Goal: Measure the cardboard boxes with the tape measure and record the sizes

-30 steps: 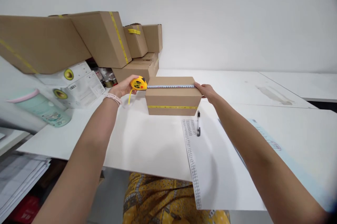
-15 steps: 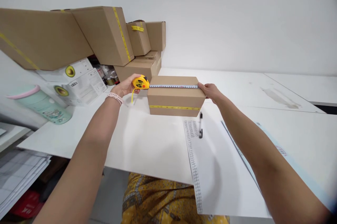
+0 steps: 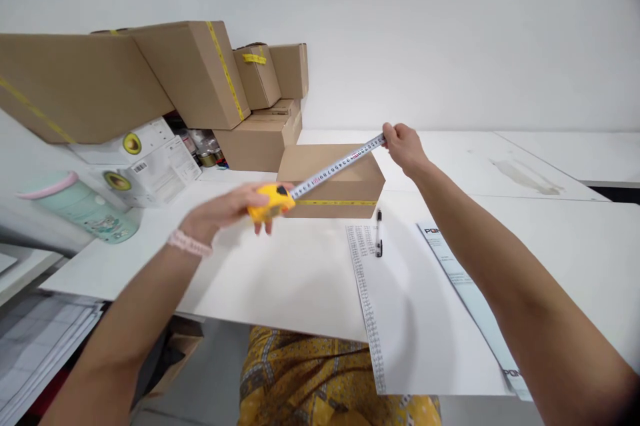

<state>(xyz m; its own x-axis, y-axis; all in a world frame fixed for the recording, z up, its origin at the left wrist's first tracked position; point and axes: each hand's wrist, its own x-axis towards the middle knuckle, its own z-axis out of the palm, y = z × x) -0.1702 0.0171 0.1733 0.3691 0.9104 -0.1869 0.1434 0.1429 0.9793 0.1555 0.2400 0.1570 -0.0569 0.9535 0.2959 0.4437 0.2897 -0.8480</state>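
Observation:
My left hand [image 3: 235,207] is closed around the yellow case of a tape measure [image 3: 273,203], slightly blurred, in front of the left end of a brown cardboard box [image 3: 327,179]. The silver blade [image 3: 337,166] is pulled out and slants up to the right, in the air over the box. Its far end is pinched in my right hand [image 3: 404,146], above the box's right end. The box lies on the white table [image 3: 300,279] with yellow printed tape along its front side.
Larger cardboard boxes [image 3: 200,73] are stacked at the back left, beside white avocado-print cartons [image 3: 150,166] and a mint tumbler [image 3: 90,209]. A pen [image 3: 379,233] lies on a printed sheet [image 3: 420,319] at the front right, next to a pale blue folder [image 3: 470,299].
The blade has come off the top of the box. My left hand has moved down toward me with the case; my right hand has risen, so the blade now slants.

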